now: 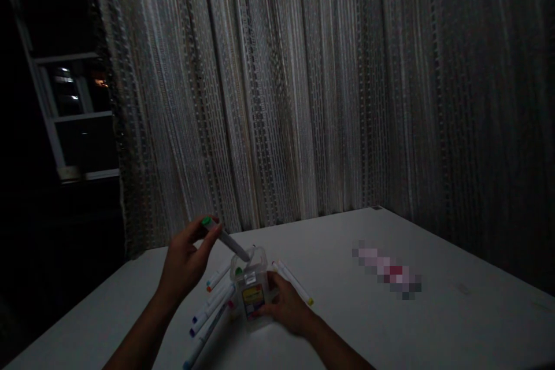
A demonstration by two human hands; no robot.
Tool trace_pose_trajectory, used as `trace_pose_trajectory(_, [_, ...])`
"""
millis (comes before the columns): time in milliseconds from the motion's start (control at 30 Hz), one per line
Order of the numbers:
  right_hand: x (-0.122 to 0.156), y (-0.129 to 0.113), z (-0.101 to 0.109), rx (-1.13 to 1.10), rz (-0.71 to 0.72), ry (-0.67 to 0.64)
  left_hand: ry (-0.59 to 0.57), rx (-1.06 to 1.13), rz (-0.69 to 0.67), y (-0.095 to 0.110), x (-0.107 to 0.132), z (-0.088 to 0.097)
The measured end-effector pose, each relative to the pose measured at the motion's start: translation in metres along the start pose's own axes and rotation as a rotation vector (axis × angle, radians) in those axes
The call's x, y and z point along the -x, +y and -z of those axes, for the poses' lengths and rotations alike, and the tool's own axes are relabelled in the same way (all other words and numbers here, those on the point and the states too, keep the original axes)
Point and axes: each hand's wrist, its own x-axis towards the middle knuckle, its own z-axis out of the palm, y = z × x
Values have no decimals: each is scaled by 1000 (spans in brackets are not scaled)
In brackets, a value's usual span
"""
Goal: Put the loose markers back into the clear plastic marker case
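Note:
My left hand [188,254] is closed around a marker [232,242] with a green end. The marker slants down to the right, its lower tip at the mouth of a clear plastic box [259,324]. My right hand [288,303] grips that box by its right side, fingers and thumb wrapped round it. The box stands upright on the table and carries a yellow and dark label [252,299]. Something green shows inside near its rim. Several white markers [212,303] with coloured ends lie left of the box, and yellow-ended markers [295,282] lie behind my right hand.
All of this is on a white table [338,324] in dim light. A pixelated pink and red patch [388,269] hides something on the right side. Behind the table hangs a pale patterned curtain [277,92]; a dark window [73,89] is at far left.

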Motion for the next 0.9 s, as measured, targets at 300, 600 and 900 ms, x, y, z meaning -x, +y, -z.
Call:
trace_pose_trajectory(300, [2,-3,0,-5,9,-16,-560,-189,39,-30,15,-30])
trace_pose_trajectory(600, [3,-5,1,7,6,-38,-782,-323,-18,-28,17,-29])
trace_pose_trajectory(900, [0,4,0,-31,24,-58,-864,-498,-97,-32,23,-28])
